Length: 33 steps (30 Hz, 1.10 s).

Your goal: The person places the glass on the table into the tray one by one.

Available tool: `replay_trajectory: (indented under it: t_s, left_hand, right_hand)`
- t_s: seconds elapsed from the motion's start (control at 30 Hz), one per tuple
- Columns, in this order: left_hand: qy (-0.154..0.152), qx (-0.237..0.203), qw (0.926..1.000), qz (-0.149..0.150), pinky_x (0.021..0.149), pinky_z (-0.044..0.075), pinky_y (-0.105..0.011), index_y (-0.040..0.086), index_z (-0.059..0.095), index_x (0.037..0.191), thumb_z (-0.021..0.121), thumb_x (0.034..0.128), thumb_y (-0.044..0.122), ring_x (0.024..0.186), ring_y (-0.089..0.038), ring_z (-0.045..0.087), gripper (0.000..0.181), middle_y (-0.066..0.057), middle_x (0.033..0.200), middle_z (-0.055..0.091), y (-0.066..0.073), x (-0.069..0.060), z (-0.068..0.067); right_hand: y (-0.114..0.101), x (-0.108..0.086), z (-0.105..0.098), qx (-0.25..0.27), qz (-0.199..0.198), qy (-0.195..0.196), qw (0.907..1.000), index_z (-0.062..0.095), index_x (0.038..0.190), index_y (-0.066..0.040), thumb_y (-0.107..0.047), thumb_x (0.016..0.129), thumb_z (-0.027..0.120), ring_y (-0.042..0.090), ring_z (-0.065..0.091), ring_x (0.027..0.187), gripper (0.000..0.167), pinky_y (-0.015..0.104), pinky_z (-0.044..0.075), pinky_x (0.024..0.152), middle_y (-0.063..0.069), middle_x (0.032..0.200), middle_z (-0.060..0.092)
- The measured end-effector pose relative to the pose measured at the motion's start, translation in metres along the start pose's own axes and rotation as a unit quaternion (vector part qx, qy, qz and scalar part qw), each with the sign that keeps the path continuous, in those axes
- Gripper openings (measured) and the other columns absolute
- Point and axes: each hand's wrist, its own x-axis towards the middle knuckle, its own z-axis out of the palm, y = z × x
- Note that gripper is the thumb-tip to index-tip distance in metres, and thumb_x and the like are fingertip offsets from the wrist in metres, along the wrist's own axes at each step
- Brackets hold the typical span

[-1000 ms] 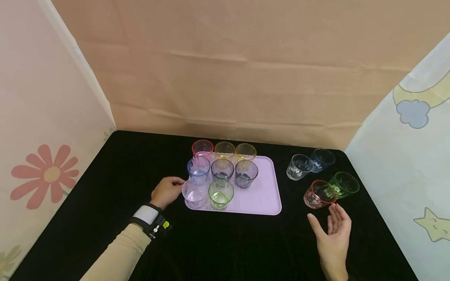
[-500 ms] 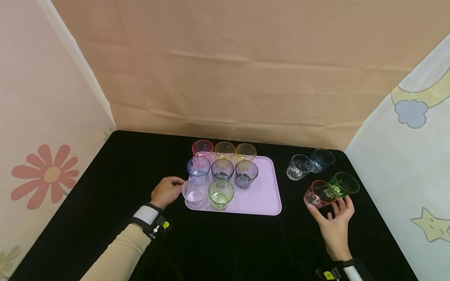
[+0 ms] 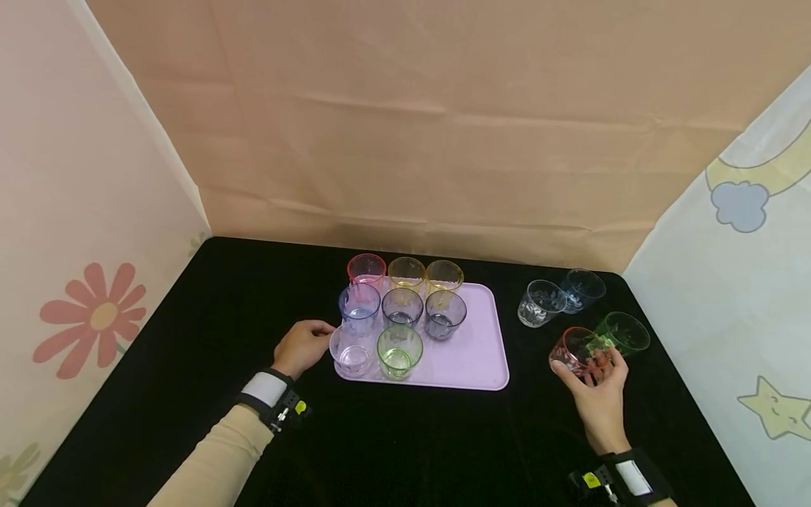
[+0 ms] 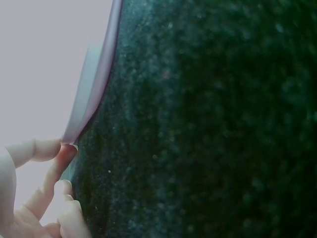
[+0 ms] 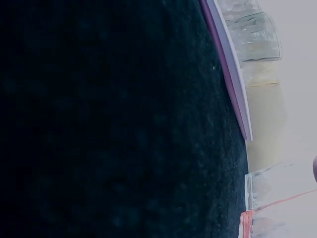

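My left hand [image 3: 304, 348] pinches the left edge of the lilac tray [image 3: 475, 355]; in the left wrist view the thumb and a finger meet at the tray's rim [image 4: 94, 87]. My right hand [image 3: 598, 405] grips a red-rimmed glass [image 3: 566, 355] standing on the black table, thumb on its left side and fingers behind its right side. Touching or very close to that glass is a green glass [image 3: 627, 331]. In the right wrist view only part of the red-rimmed glass [image 5: 245, 225] appears at the lower right.
Several coloured glasses stand in rows on the tray, among them a green glass [image 3: 399, 355], a clear glass [image 3: 350, 352] and a grey glass [image 3: 445, 313]. Right of the tray are another clear glass [image 3: 538, 306] and a dark blue glass [image 3: 583, 290]. Walls enclose the table.
My right hand has moved forward to the red-rimmed glass, and its fingers have closed round it. My left hand stays at the tray's edge. The glasses stand where they were.
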Motion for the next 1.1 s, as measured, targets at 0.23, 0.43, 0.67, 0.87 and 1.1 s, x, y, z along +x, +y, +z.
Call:
replay_trajectory:
  t_s: [0.23,0.43,0.67,0.87,1.1]
  left_hand:
    - [0.001,0.002,1.0000,-0.002,0.081,0.038,-0.047,0.014,0.075,0.110,0.064,0.0966,0.041,0.101,-0.030,0.057,0.032,-0.012,0.117,0.066,0.002,0.001,0.000]
    - [0.002,0.003,1.0000,0.000,0.083,0.038,-0.048,0.014,0.075,0.110,0.064,0.0965,0.042,0.103,-0.030,0.057,0.032,-0.012,0.118,0.066,0.002,0.002,0.000]
    - [0.009,0.009,0.9999,-0.003,0.080,0.039,-0.047,0.014,0.076,0.110,0.065,0.0954,0.042,0.102,-0.031,0.058,0.034,-0.012,0.116,0.067,0.002,0.002,0.001]
    - [0.012,0.011,0.9999,0.002,0.079,0.038,-0.045,0.015,0.076,0.108,0.066,0.0950,0.042,0.100,-0.029,0.059,0.032,-0.010,0.113,0.068,-0.002,0.004,0.003]
    - [0.006,0.008,0.9999,-0.002,0.080,0.038,-0.046,0.014,0.076,0.110,0.066,0.0959,0.042,0.100,-0.030,0.058,0.033,-0.011,0.113,0.067,0.000,0.002,0.001]
  right_hand:
    - [0.000,0.007,0.000,-0.024,0.003,-0.012,0.9996,-0.002,0.162,-0.021,-0.019,0.092,0.077,0.035,0.020,0.149,0.106,0.048,0.018,0.123,0.018,0.166,0.015]
    - [0.000,0.010,0.001,-0.042,-0.002,-0.016,0.9990,-0.003,0.162,-0.019,-0.020,0.094,0.075,0.034,0.023,0.148,0.104,0.041,0.021,0.123,0.017,0.165,0.016]
    - [0.000,0.012,0.002,-0.058,-0.001,-0.021,0.9981,0.000,0.162,-0.013,-0.022,0.098,0.069,0.037,0.024,0.149,0.094,0.042,0.023,0.123,0.019,0.166,0.017]
    - [0.000,0.012,0.000,-0.065,0.005,-0.027,0.9975,0.002,0.162,-0.010,-0.024,0.100,0.066,0.038,0.023,0.150,0.090,0.046,0.024,0.122,0.019,0.166,0.018]
    - [-0.001,0.011,-0.001,-0.070,-0.004,-0.025,0.9972,0.005,0.162,-0.008,-0.022,0.099,0.067,0.039,0.024,0.150,0.089,0.051,0.024,0.121,0.020,0.165,0.020]
